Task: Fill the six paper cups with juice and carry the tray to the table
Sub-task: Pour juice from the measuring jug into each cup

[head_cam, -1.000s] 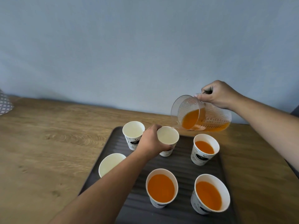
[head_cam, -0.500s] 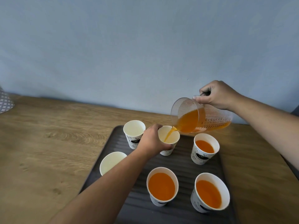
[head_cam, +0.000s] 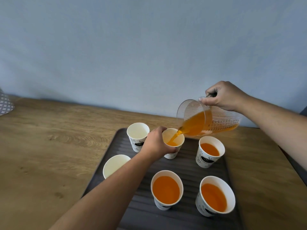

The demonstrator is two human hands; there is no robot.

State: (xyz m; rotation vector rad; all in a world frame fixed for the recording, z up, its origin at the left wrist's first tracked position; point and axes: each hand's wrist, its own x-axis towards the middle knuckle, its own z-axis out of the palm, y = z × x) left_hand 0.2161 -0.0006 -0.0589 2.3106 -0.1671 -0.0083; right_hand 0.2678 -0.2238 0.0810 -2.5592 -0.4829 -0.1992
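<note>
Six white paper cups stand on a dark ribbed tray (head_cam: 191,165). My left hand (head_cam: 156,144) grips the back middle cup (head_cam: 175,138). My right hand (head_cam: 224,95) holds the handle of a clear ribbed jug (head_cam: 216,117), tilted left, and a stream of orange juice runs from its spout into that cup. The back right cup (head_cam: 210,151), front middle cup (head_cam: 167,190) and front right cup (head_cam: 215,196) hold juice. The back left cup (head_cam: 137,135) and the front left cup (head_cam: 114,165) are empty; my left forearm hides part of the front left one.
The tray lies on a wooden counter (head_cam: 49,155) against a pale blue wall (head_cam: 149,55). A patterned object (head_cam: 5,103) shows at the far left edge. A dark edge (head_cam: 304,112) shows at the far right.
The jug has tipped further and juice now streams into the back middle cup, which holds a little juice at its bottom. My left hand keeps its grip on that cup.
</note>
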